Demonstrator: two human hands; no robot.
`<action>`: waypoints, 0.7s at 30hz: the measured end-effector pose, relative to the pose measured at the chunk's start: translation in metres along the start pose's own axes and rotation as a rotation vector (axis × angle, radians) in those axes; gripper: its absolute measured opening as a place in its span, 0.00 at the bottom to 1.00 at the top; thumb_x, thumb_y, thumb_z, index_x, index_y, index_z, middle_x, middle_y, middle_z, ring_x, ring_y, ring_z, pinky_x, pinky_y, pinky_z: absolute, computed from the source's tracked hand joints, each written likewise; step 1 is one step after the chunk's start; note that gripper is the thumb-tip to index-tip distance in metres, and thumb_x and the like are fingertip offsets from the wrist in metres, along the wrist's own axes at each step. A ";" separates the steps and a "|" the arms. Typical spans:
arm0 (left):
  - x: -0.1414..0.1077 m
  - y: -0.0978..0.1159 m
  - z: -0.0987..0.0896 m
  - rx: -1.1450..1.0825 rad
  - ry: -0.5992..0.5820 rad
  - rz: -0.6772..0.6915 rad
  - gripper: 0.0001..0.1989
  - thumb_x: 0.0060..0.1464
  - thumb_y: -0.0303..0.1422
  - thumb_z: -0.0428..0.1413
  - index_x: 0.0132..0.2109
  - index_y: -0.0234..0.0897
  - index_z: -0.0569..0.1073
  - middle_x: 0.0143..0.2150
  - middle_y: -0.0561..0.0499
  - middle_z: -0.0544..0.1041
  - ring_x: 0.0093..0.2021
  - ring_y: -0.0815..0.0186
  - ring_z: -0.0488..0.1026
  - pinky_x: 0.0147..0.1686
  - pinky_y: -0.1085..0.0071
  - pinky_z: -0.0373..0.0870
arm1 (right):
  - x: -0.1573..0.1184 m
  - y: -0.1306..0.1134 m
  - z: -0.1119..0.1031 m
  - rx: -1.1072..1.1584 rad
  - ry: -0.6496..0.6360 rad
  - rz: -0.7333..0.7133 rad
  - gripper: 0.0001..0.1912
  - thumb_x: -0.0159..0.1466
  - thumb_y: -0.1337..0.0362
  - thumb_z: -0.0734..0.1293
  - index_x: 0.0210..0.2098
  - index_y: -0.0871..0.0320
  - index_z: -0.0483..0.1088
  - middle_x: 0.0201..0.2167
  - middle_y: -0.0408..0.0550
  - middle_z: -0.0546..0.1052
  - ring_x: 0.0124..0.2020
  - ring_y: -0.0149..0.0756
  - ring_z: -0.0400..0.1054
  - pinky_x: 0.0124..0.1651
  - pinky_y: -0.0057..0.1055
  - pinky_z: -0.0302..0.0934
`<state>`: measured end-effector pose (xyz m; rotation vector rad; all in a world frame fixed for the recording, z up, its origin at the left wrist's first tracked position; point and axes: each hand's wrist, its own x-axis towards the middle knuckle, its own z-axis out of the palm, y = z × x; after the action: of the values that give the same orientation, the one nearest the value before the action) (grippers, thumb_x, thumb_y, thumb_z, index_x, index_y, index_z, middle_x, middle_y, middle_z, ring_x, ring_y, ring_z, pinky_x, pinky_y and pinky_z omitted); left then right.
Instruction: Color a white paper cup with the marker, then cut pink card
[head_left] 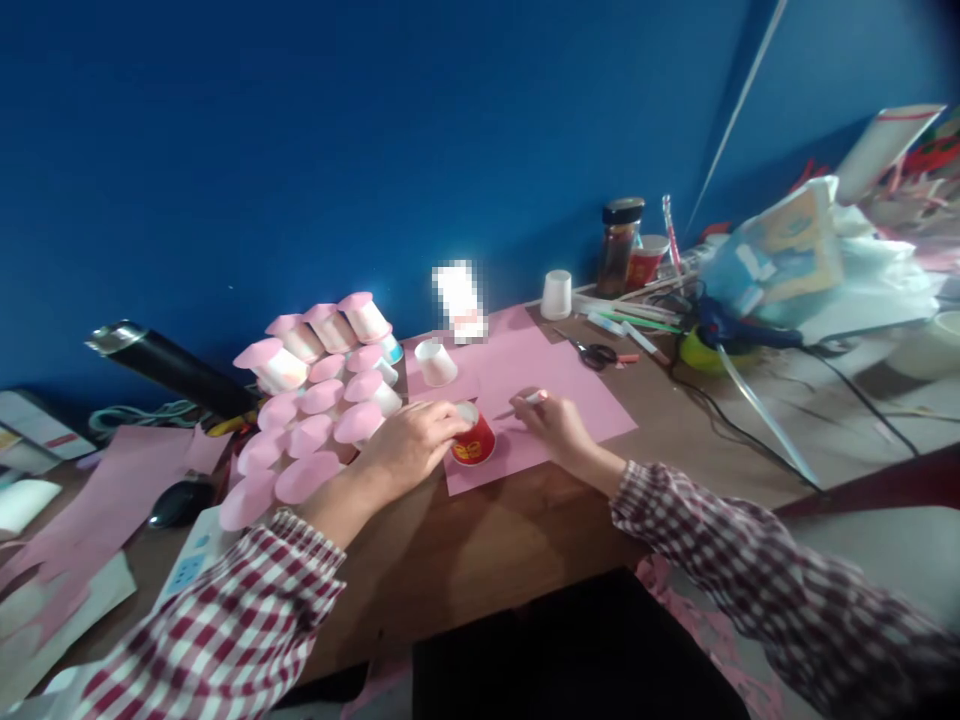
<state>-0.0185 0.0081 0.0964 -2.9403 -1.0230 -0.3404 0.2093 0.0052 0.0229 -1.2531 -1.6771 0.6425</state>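
A red paper cup with yellow markings stands upside down on a pink paper sheet. The fingers of my left hand are closed on its upper part. To the right of the cup, my right hand pinches a thin pen, held low over the sheet. A white paper cup stands on the sheet behind my left hand. Beside that hand, on the left, are several cups topped with pink paper rounds.
Scissors, a white cup and a dark-lidded bottle are at the back right. A glue gun with cables lies farther right. At left are a black flask, a mouse and pink scraps.
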 end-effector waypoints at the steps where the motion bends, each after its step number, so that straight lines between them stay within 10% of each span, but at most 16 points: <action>1: 0.000 0.000 0.000 0.002 -0.002 0.000 0.12 0.56 0.23 0.51 0.44 0.38 0.74 0.43 0.48 0.76 0.43 0.63 0.74 0.42 0.65 0.71 | 0.000 0.001 0.001 0.011 -0.006 -0.014 0.15 0.66 0.59 0.59 0.31 0.59 0.73 0.26 0.45 0.78 0.26 0.31 0.72 0.28 0.23 0.61; 21: 0.001 0.002 0.000 0.014 -0.026 -0.007 0.12 0.56 0.23 0.52 0.45 0.39 0.74 0.43 0.49 0.76 0.41 0.65 0.74 0.39 0.67 0.72 | -0.001 0.013 0.014 0.097 -0.079 0.002 0.14 0.67 0.57 0.59 0.33 0.57 0.70 0.32 0.46 0.79 0.34 0.34 0.74 0.37 0.27 0.64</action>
<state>-0.0164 0.0069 0.0969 -2.9371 -1.0351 -0.2949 0.2026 0.0104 0.0050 -1.1741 -1.6882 0.7738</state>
